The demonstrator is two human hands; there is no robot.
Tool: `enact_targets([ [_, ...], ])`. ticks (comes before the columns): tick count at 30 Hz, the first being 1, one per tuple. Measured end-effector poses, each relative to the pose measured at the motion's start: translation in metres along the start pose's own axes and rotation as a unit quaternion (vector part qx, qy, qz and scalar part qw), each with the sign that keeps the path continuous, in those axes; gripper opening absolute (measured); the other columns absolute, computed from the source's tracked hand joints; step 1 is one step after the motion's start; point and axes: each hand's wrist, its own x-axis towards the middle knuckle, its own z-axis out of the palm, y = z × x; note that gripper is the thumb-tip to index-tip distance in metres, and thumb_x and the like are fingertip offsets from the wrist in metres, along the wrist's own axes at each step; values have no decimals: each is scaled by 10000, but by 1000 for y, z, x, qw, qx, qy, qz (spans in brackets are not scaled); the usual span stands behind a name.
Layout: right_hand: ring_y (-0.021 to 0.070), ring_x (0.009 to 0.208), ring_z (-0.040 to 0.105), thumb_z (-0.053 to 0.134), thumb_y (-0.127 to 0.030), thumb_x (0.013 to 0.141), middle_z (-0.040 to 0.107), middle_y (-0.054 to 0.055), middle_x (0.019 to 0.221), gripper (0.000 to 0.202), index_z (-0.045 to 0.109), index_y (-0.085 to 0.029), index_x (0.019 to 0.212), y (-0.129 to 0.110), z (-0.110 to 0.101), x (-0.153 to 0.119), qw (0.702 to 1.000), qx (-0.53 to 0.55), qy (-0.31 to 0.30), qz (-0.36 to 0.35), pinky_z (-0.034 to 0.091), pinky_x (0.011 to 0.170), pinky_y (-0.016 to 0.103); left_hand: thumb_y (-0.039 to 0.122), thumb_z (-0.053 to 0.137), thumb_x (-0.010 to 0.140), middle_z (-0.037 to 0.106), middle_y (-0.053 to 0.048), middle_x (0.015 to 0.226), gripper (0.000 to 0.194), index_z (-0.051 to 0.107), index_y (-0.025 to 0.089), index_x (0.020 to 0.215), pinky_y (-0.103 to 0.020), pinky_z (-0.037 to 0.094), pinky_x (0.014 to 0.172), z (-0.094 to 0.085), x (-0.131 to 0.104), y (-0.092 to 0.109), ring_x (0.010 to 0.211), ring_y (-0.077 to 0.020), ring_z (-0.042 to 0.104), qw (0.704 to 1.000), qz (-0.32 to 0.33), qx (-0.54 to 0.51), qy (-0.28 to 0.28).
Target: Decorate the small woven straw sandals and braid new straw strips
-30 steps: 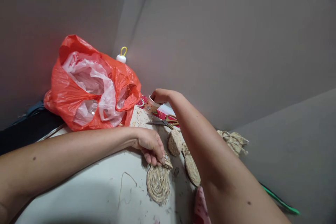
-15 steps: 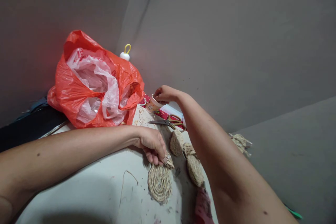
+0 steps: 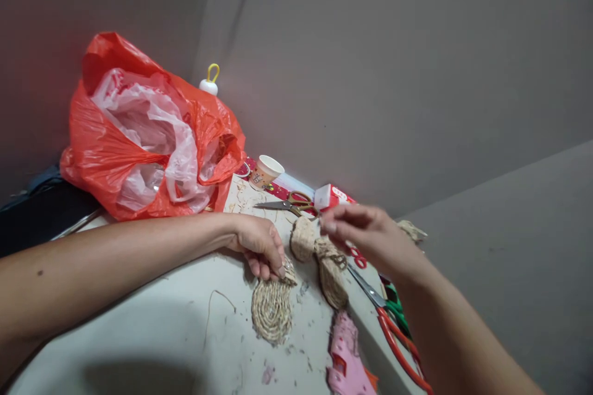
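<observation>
My left hand (image 3: pixel 262 248) is closed on the upper end of a coiled piece of jute twine (image 3: pixel 272 316), which lies flat on the white table and carries small shiny bits near the fingertips. Above the table to the right is my right hand (image 3: pixel 370 237), its thumb and fingertips pinched together; whatever may be between them is too small to make out. Below that hand lie another jute piece (image 3: pixel 303 239) and a twine bundle (image 3: pixel 332 281). The paper cup (image 3: pixel 264 176) stands at the back, upright.
A red plastic bag (image 3: pixel 125 154) fills the back left, near a white object with a yellow loop (image 3: pixel 209 83). Brown-handled scissors (image 3: pixel 290 203) lie behind the jute. Red-handled scissors (image 3: pixel 393 333) and a pink glue gun (image 3: pixel 345 355) are at the right. Grey walls (image 3: pixel 370 74) rise behind.
My right hand has come out of the paper cup and moved right and toward me, fingers pinched. My left hand keeps its hold on the jute piece. The view has shifted slightly.
</observation>
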Motion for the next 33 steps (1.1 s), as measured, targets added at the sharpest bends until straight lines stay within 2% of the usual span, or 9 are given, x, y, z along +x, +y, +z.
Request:
enact_targets([
  [2, 105, 501, 482, 657, -386, 776, 593, -8, 616, 182, 662, -208, 736, 16, 12, -41, 997, -14, -66, 47, 391, 478, 237, 163, 780, 516, 671, -20, 545, 159, 657, 119, 605, -184, 478, 402, 0, 0, 0, 428, -91, 585, 1000, 1, 2, -1],
  [5, 139, 616, 558, 599, -324, 822, 639, 7, 685, 146, 671, -214, 759, 35, 33, -80, 991, -85, -92, 56, 453, 586, 261, 171, 776, 560, 681, -18, 562, 153, 658, 116, 640, -165, 468, 394, 0, -1, 0, 433, -81, 583, 1000, 21, 3, -12],
  [9, 169, 763, 629, 534, -268, 872, 692, 34, 829, 159, 685, -227, 846, 47, 47, -95, 988, -128, -86, 23, 494, 728, 290, 169, 779, 580, 688, -12, 576, 165, 649, 109, 661, -152, 461, 392, 2, -3, 4, 430, -74, 585, 1000, -2, 7, -5],
  [13, 174, 855, 658, 525, -231, 883, 709, 46, 935, 186, 698, -245, 950, 50, 41, -99, 988, -131, -78, 10, 508, 797, 291, 172, 771, 590, 681, -8, 563, 152, 649, 110, 659, -157, 453, 392, 5, -3, 8, 418, -76, 578, 1000, -25, 14, 1],
  [18, 183, 847, 660, 505, -252, 894, 706, 58, 913, 165, 666, -253, 932, 49, 24, -129, 982, -183, -12, -34, 523, 761, 288, 185, 768, 615, 686, -10, 589, 157, 635, 115, 663, -170, 443, 421, 5, -3, 8, 441, -74, 578, 999, -28, 20, -1],
  [22, 242, 883, 668, 586, -343, 819, 690, 102, 1042, 266, 616, -259, 1070, 57, 22, -173, 941, -333, 41, 35, 551, 756, 348, 186, 782, 606, 682, -4, 590, 169, 637, 122, 665, -170, 436, 410, 5, -2, 9, 432, -74, 574, 999, -26, 23, -4],
  [25, 279, 970, 664, 584, -344, 779, 662, 130, 1141, 374, 590, -239, 1137, 69, 33, -196, 914, -398, 39, 73, 558, 799, 379, 200, 790, 598, 680, -5, 591, 184, 638, 123, 667, -172, 438, 414, 5, -2, 10, 434, -73, 573, 999, -31, 32, -2],
  [29, 257, 890, 687, 479, -278, 797, 654, 137, 1106, 331, 572, -204, 1106, 82, 52, -199, 899, -424, 57, 97, 578, 685, 344, 210, 791, 599, 686, -8, 601, 182, 643, 127, 668, -169, 439, 423, 5, -3, 13, 445, -70, 576, 999, -31, 36, 1],
  [33, 224, 795, 698, 458, -252, 780, 655, 119, 1070, 320, 563, -199, 1078, 87, 55, -194, 904, -404, 99, 96, 563, 593, 296, 199, 797, 579, 690, -15, 593, 185, 652, 120, 661, -155, 449, 404, 6, -5, 14, 430, -73, 580, 999, -29, 32, 9],
])
